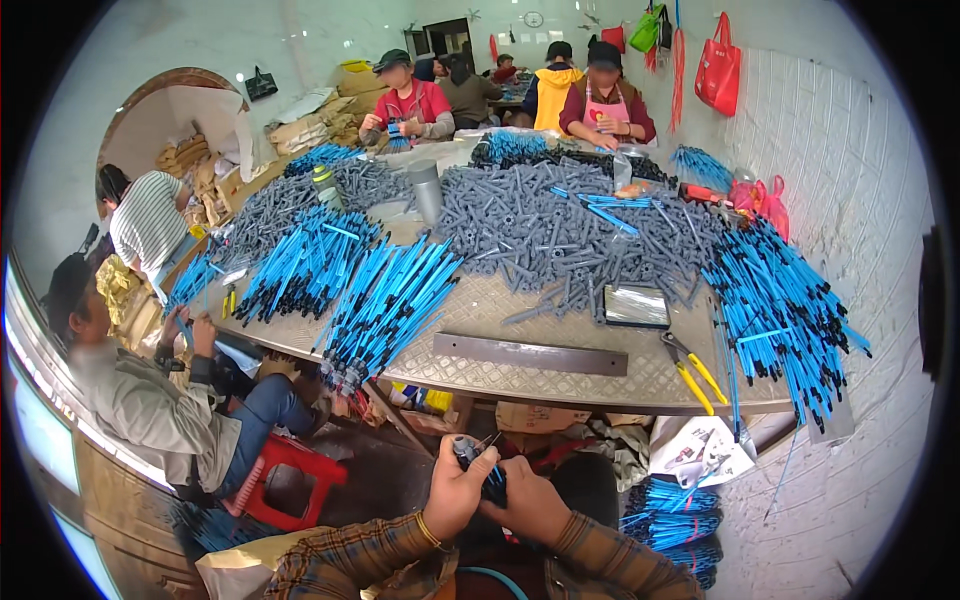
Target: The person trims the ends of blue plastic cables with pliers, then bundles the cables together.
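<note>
I see long plaid sleeves [345, 560] on both arms, brown and orange crossed with dark lines, a thin yellow band [428, 531] around the left wrist, and, low at the front, a curved teal strip [495, 573] I can't identify

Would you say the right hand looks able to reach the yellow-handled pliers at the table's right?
Probably yes: the pliers lie uncovered near the table's edge, though the right hand looks occupied.

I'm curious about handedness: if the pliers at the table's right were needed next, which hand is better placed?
Probably the right hand: it's nearer the pliers, which lie toward its side. The left hand is farther away, gripping grey parts.
</note>
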Demonstrator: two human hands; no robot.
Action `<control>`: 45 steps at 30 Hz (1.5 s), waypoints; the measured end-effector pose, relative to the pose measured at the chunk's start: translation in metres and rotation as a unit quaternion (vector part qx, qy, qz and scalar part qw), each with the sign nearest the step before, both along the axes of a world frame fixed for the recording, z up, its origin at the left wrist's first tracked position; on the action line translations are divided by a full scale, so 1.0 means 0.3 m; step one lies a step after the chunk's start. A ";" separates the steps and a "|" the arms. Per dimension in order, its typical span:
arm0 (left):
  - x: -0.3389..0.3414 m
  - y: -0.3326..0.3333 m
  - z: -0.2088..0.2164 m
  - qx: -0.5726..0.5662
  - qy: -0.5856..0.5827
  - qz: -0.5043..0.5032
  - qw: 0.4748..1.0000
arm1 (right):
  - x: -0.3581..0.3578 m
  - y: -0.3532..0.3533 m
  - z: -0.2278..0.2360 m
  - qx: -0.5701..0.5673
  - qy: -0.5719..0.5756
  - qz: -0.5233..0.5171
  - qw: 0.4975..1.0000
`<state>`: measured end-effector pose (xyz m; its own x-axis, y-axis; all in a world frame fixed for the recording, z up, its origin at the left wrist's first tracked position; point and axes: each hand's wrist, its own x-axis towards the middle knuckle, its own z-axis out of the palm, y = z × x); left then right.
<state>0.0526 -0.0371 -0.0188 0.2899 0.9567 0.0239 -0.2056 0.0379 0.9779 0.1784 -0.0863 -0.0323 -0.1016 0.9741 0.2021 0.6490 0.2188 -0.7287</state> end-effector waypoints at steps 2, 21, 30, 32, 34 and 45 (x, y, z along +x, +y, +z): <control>-0.004 -0.015 -0.002 0.000 -0.003 0.004 1.000 | -0.014 -0.015 -0.003 0.008 -0.010 -0.007 1.000; -0.005 0.009 0.096 -0.038 0.022 -0.133 0.990 | 0.126 -0.003 -0.087 -0.054 0.236 0.129 0.962; 0.001 0.144 0.193 -0.052 0.171 -0.344 0.922 | 0.179 -0.003 -0.076 -0.198 0.367 0.203 0.886; 0.008 0.161 0.180 -0.035 0.192 -0.362 0.912 | 0.170 -0.004 -0.100 -0.189 0.413 0.161 0.876; 0.022 0.169 0.168 -0.029 0.175 -0.370 0.912 | 0.166 -0.009 -0.117 -0.188 0.437 0.138 0.869; 0.093 0.272 0.162 -0.118 0.176 -0.391 0.895 | 0.212 0.032 -0.147 -0.249 0.497 0.148 0.818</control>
